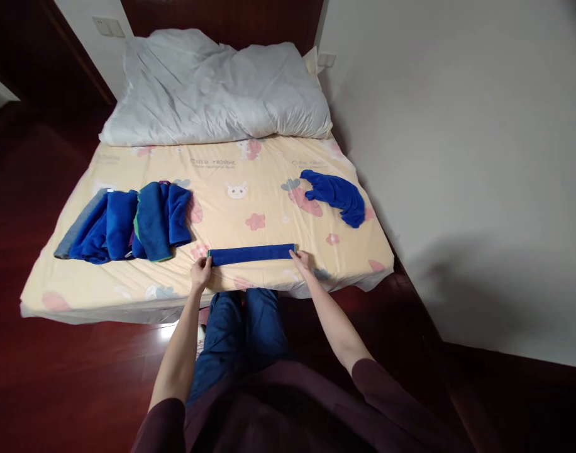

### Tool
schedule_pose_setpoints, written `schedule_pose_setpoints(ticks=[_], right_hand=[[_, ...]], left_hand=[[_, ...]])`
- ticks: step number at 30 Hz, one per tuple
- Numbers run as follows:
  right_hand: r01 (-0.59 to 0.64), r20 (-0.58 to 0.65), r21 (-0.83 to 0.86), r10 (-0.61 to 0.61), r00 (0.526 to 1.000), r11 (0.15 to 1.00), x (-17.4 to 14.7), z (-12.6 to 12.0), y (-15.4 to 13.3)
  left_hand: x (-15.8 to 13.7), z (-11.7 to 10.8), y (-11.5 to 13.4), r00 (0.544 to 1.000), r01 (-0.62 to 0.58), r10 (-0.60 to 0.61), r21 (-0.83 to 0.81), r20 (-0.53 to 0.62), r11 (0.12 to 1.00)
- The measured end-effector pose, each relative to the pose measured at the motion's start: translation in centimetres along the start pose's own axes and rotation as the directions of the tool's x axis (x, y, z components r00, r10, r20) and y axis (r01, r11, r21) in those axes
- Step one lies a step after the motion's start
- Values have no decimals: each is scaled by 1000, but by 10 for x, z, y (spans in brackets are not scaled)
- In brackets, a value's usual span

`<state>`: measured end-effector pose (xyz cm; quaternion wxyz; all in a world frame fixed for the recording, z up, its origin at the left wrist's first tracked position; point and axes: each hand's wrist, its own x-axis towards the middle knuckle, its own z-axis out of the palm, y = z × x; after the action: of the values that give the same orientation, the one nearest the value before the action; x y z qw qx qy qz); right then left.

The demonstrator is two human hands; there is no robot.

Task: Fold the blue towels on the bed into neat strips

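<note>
A blue towel (251, 254) folded into a long narrow strip lies near the front edge of the bed, with green edging at its ends. My left hand (202, 274) pinches its left end. At the opposite end, my right hand (301, 260) is closed on the corner. To the left lies a row of folded blue towels (122, 220), some with green or purple edging and one greyer at the far left. A crumpled blue towel (337, 195) rests on the right side of the bed.
The bed (264, 189) has a yellow sheet printed with rabbits and strawberries. A white quilt (217, 94) is bunched at the headboard (222, 19). A white wall (467, 176) runs along the right. Dark red floor (71, 371) shows at left.
</note>
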<state>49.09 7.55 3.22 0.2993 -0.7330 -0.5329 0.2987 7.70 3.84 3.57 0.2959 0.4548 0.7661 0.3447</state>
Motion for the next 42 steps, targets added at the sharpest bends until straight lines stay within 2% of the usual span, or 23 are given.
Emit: schedule_pose_setpoints(ticks=[7, 15, 20, 23, 27, 31, 33, 35, 36, 38, 40, 42], right_hand=[[-179, 46, -59, 182, 982, 982, 4, -7, -22], [-252, 108, -109, 263, 959, 962, 6, -12, -33], [-260, 160, -140, 281, 946, 956, 13, -21, -35], [-248, 195, -167, 279, 940, 954, 18, -27, -37], [-220, 231, -231, 273, 934, 948, 26, -32, -40], [-180, 219, -325, 259, 941, 929, 30, -33, -44], [-103, 166, -366, 174, 971, 925, 26, -32, -49], [77, 93, -420, -42, 995, 904, 19, -27, -59], [191, 73, -443, -177, 981, 876, 13, -22, -65], [403, 98, -456, -405, 909, 793, 0, -6, -82], [554, 194, -411, -524, 829, 724, -14, 15, -100], [667, 301, -360, -596, 745, 652, -26, 38, -113]], left_hand=[[7, 2, 10, 988, 149, -145, 64, -54, 987], [13, 9, 7, 983, 175, -168, 102, -76, 979], [14, 3, 9, 989, 144, -140, 112, -44, 983], [14, -5, 11, 996, 84, -84, 131, -4, 988], [14, -13, 16, 999, -4, -7, 263, 42, 965], [8, -19, 25, 997, -46, 14, 439, 77, 897], [0, -20, 32, 993, -114, 108, 528, 43, 842], [-10, -17, 43, 960, -226, 279, 577, -3, 785], [-16, -12, 50, 929, -295, 369, 582, -10, 758], [-28, 2, 66, 854, -450, 518, 556, 40, 699], [-38, 24, 81, 781, -585, 609, 505, 138, 635], [-44, 47, 89, 731, -662, 644, 461, 224, 591]])
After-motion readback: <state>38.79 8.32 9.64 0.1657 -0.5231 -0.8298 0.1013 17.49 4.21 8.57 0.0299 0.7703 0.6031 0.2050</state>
